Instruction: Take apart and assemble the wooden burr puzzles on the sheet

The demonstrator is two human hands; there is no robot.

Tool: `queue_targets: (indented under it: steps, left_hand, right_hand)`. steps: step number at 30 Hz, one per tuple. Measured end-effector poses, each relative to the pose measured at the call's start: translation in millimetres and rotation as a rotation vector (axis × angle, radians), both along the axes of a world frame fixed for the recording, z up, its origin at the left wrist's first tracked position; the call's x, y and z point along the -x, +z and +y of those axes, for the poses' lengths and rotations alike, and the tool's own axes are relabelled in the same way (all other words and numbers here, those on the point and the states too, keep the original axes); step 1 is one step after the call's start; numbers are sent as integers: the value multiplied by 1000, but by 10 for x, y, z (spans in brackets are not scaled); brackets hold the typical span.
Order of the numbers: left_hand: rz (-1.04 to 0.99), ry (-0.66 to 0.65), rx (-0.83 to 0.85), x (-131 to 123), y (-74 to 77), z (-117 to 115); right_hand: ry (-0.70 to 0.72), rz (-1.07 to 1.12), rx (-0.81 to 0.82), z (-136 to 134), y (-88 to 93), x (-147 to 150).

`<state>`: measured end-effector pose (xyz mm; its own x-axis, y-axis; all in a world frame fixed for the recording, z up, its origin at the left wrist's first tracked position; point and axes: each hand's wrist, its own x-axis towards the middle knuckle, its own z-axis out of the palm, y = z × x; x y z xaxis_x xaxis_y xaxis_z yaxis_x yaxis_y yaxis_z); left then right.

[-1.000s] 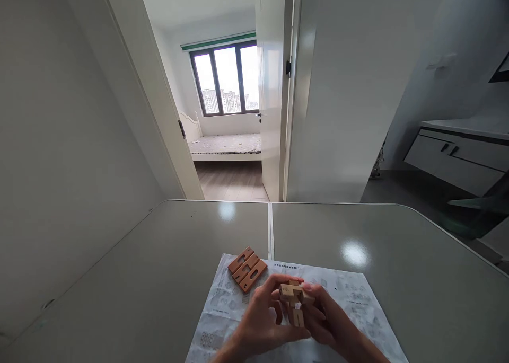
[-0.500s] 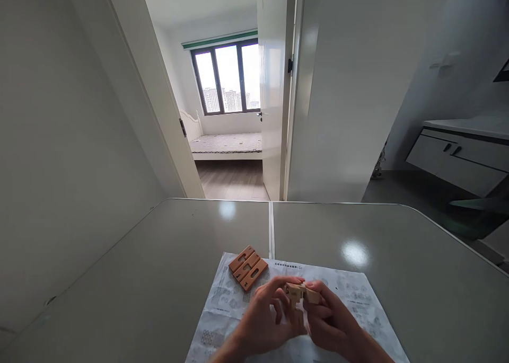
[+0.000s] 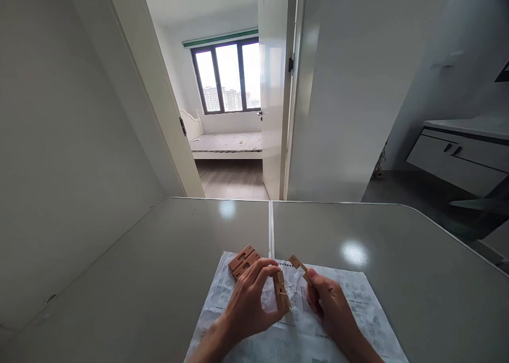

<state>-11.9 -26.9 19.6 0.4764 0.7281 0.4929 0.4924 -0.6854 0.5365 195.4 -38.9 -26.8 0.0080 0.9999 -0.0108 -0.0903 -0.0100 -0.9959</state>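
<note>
My left hand (image 3: 248, 304) grips a light wooden puzzle block (image 3: 280, 291) by its ends, between thumb and fingers. The block stands tilted over the paper and has notches along its side. A thin notched wooden strip (image 3: 299, 264) is pinched at its lower end in my right hand (image 3: 328, 299), pointing up and to the left. The block and the strip are apart. Behind my left hand lie reddish-brown slotted wooden pieces (image 3: 242, 258) side by side, partly hidden by my fingers.
A creased printed sheet (image 3: 350, 299) with small diagrams lies beneath my hands on the glossy grey table (image 3: 167, 257). A narrow seam (image 3: 271, 230) runs across the tabletop. Past the far edge are an open door (image 3: 274, 98) and a bed (image 3: 226, 142).
My hands have moved apart. The strip now sits separate in my right hand, while the block stays in my left, which has shifted left over part of the brown pieces.
</note>
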Motion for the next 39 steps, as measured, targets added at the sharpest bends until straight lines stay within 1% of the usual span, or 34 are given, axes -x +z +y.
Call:
queue_targets:
  steps: [2, 5, 8, 13, 16, 20, 27, 34, 39]
  left_hand:
    - [73, 4, -9, 38, 15, 13]
    - [148, 17, 6, 42, -1, 10]
    - [170, 50, 7, 17, -39, 2]
    - [151, 138, 40, 16, -98, 19]
    - [165, 150, 58, 25, -113, 29]
    - [172, 163, 26, 4, -109, 21]
    - [198, 188, -3, -30, -136, 13]
    - [218, 186, -16, -30, -131, 13]
    - [223, 201, -38, -27, -141, 23]
  right_hand:
    - [-56, -267, -103, -8, -14, -14]
    - [-66, -521, -197, -27, -21, 0]
    - [-86, -663, -236, -40, -34, 32]
    - [-120, -907, -247, -56, -48, 42]
    - [-121, -1038, -280, -75, -30, 39]
    - [-87, -1119, -314, -96, 17, 50]
    - [-5, -1179, -279, -102, 55, 67]
    - [6, -1185, -313, -110, 42, 69]
    - [13, -1144, -322, -102, 25, 66]
